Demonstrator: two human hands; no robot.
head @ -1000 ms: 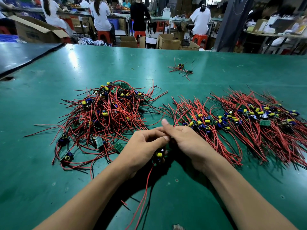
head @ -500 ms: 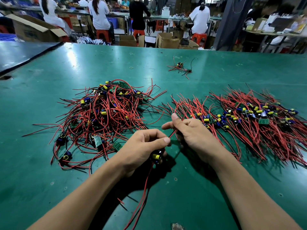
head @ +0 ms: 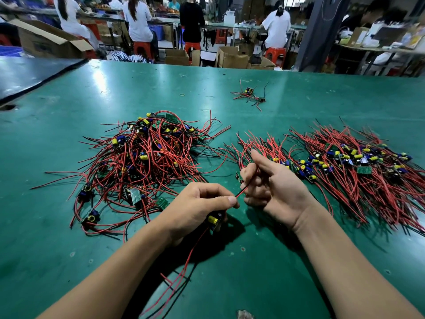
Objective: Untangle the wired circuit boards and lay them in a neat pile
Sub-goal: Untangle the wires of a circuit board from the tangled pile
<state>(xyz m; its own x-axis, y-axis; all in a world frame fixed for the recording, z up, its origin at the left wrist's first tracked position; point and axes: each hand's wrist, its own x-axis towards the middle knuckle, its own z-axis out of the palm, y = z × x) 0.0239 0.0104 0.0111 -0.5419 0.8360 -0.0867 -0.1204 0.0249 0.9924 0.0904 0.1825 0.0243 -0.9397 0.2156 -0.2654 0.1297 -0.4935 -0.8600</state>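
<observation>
the right hand (head: 274,188) has pulled away from the left hand (head: 195,204), drawing out a red wire (head: 240,193).

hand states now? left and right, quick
Left hand: closed, holding a circuit board with a yellow capacitor.
Right hand: closed, fingers curled round a red wire.

Left hand (head: 199,204) curled, thumb pinching, right hand (head: 276,187) curled, thumb extended
</observation>
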